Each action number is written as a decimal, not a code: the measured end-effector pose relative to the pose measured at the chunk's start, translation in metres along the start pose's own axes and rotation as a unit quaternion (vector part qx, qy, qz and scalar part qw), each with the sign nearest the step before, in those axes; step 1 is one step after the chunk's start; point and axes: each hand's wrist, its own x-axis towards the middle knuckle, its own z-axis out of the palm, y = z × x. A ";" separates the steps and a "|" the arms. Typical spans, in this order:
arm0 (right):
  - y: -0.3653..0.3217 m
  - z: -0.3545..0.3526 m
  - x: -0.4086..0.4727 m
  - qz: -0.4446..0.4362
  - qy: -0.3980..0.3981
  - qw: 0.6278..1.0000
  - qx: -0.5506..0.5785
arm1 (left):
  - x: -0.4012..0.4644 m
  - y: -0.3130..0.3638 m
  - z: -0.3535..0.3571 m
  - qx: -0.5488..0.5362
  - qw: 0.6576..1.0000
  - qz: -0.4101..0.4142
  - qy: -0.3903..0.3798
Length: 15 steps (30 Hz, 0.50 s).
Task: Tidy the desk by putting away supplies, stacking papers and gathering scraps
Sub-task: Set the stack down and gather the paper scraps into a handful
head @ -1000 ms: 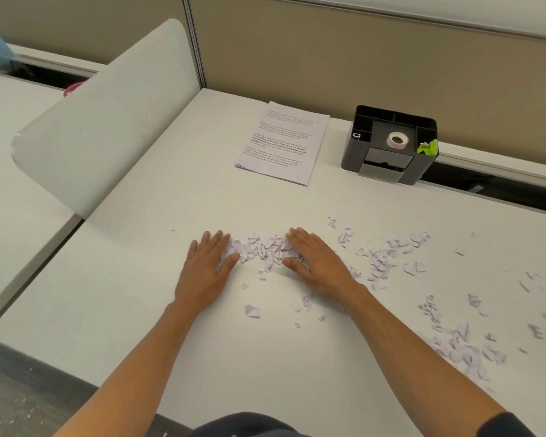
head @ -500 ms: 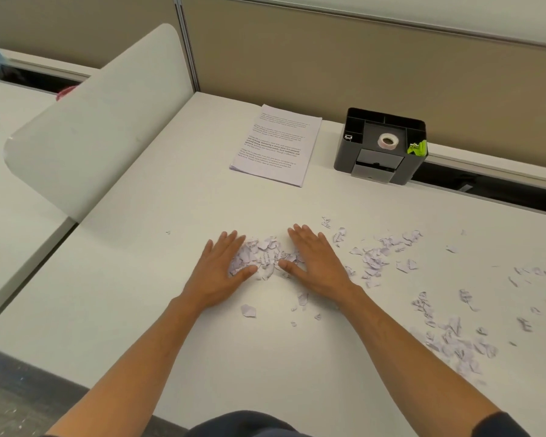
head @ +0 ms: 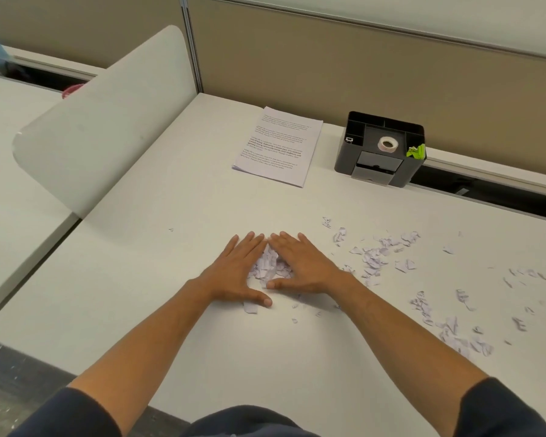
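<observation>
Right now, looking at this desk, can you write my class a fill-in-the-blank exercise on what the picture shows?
1. The left hand and right hand press flat around a heap of paper ____.
2. The stack of papers lies to the ____ of the black organizer.
3. On top of the organizer sits a roll of ____.
4. More loose scraps lie scattered on the person's ____ side.

Missing words: scraps; left; tape; right

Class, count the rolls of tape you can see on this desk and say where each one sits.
1. A single white tape roll lies flat in the middle top section of the black desk organiser, near the back edge of the desk. More could be hidden inside its compartments or drawers.
</observation>
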 end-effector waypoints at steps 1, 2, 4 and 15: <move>-0.001 0.002 -0.002 -0.003 0.000 1.000 -0.008 | 0.000 -0.001 0.000 -0.001 1.000 -0.004 0.001; -0.001 0.004 -0.006 -0.004 0.003 1.000 -0.007 | -0.001 -0.002 0.000 -0.005 1.000 -0.006 0.007; -0.002 0.006 -0.020 -0.006 0.005 1.000 0.001 | -0.005 -0.003 0.002 -0.017 1.000 0.002 0.018; -0.013 -0.003 -0.069 0.157 0.004 0.986 -0.054 | -0.040 0.023 -0.011 0.067 0.995 -0.069 -0.004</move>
